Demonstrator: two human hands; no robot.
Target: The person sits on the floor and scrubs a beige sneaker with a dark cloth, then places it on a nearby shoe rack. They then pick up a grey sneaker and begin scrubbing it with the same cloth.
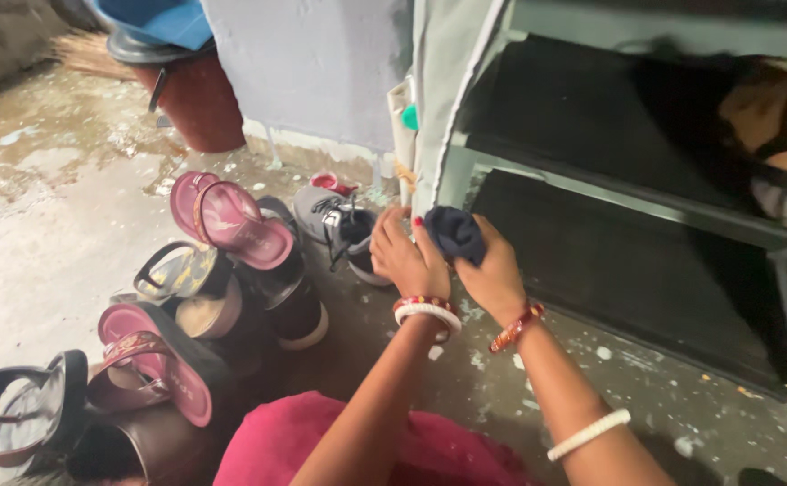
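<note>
Plainly, in the head view we held a dark cloth bunched between both hands at the front edge of the rack. Our right hand was clamped on the cloth, seemingly to keep it wadded; our left hand pinched its near side with fingertips closed. Sandals and a grey sneaker lay heaped on the wet floor just beside us, apart from the shelves.

Blurred shoes on the rack shelf run off-frame.
</note>
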